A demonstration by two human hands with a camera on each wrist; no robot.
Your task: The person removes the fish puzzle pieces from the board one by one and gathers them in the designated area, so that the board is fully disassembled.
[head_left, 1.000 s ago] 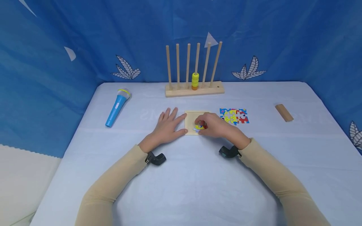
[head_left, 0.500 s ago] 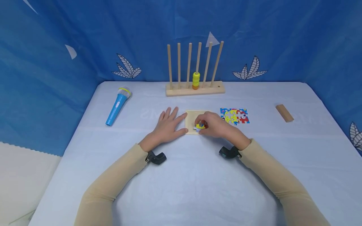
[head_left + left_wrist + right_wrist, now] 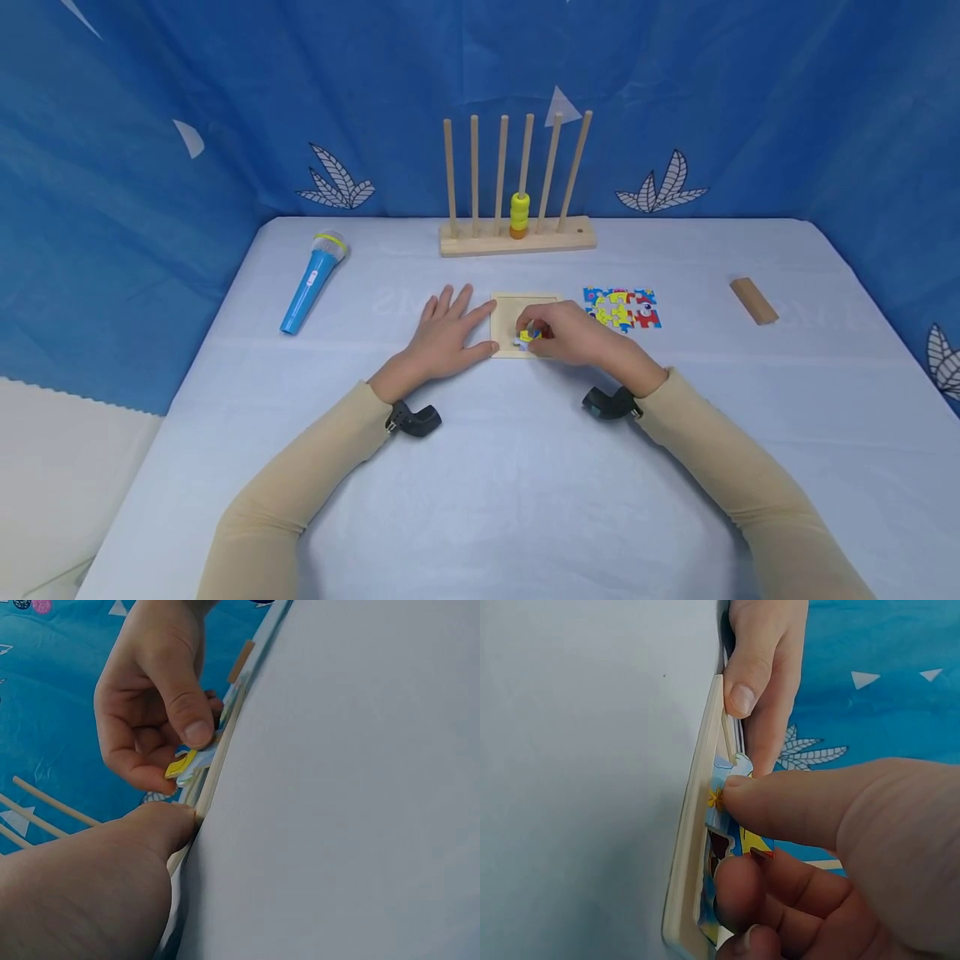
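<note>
My right hand (image 3: 573,333) pinches a jigsaw piece (image 3: 529,336) between thumb and fingers, over a shallow wooden puzzle tray (image 3: 504,312). In the left wrist view the piece (image 3: 182,763) shows yellow and light blue, tilted close above the tray. Other picture pieces (image 3: 718,846) lie along the tray's near side in the right wrist view, partly hidden by the fingers. With its fingers spread, my left hand (image 3: 442,337) rests on the table, its thumb and forefinger touching the tray's left edge.
Right of the tray lies a cluster of joined jigsaw pieces (image 3: 621,308). A brown wooden block (image 3: 753,300) is farther right. A blue toy microphone (image 3: 309,287) lies at the left. Behind stands a pegged wooden rack (image 3: 480,245) with yellow and orange beads (image 3: 519,214).
My right hand's thumb and fingers shift slightly on the piece, which changes its tilt a little over the tray. The left hand stays in place.
</note>
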